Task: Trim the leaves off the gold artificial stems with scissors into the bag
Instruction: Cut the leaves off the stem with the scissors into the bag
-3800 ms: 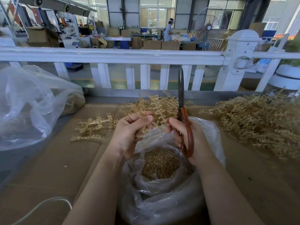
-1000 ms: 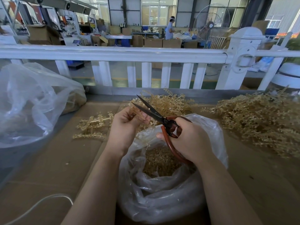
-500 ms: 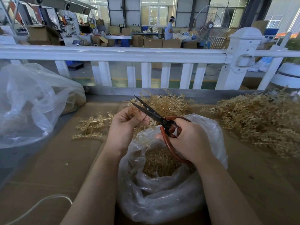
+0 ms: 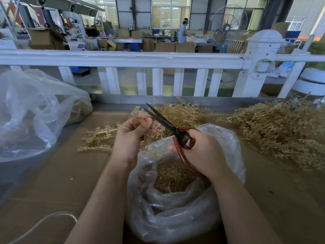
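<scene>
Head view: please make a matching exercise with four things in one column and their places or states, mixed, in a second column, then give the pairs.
Things:
1. scissors
2. bag
3. right hand
4. left hand

States:
A. holds gold trimmings inside
B. pinches a gold stem
C. blades open, pointing up and left
D. grips the red handles

Pairs: 1-C, 2-A, 3-D, 4-B
</scene>
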